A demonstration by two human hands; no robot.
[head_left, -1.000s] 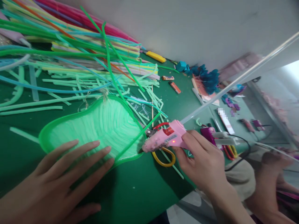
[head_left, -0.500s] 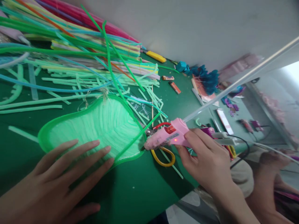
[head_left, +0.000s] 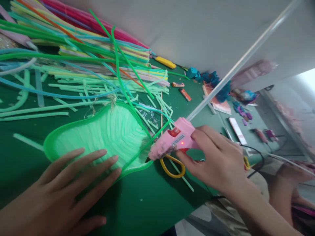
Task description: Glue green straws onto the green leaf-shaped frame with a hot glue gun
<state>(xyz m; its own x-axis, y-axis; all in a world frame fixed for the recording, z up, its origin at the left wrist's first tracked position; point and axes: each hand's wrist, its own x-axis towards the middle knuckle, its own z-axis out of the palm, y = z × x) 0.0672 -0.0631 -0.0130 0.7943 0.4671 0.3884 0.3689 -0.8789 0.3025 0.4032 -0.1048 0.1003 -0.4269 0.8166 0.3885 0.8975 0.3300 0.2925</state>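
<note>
A leaf-shaped piece point(head_left: 98, 131) in pale green with a darker green rim lies on the green table point(head_left: 147, 200). My left hand point(head_left: 73, 183) rests with fingers spread on its lower edge. A loose green strip point(head_left: 145, 146) crosses the piece from my left fingertips up to the right. My right hand point(head_left: 216, 157) is wrapped round a pink glue gun point(head_left: 169, 141), which has a lit red light and a long clear glue stick point(head_left: 236, 65) out of its back. The gun's nozzle is at the rim's right end.
Bundles of coloured pipe cleaners point(head_left: 98, 42) and pale green cut pieces point(head_left: 81, 87) lie behind the leaf. Scissors with a yellow handle point(head_left: 173, 175) are partly under the gun. Farther off are a yellow cutter point(head_left: 165, 62) and a phone-like white item point(head_left: 237, 131). Another person's arm point(head_left: 283, 193) shows at right.
The glue gun in my right hand has moved slightly left along the rim, and its glue stick is tilted more steeply. My left hand has barely moved. The view has shifted a little.
</note>
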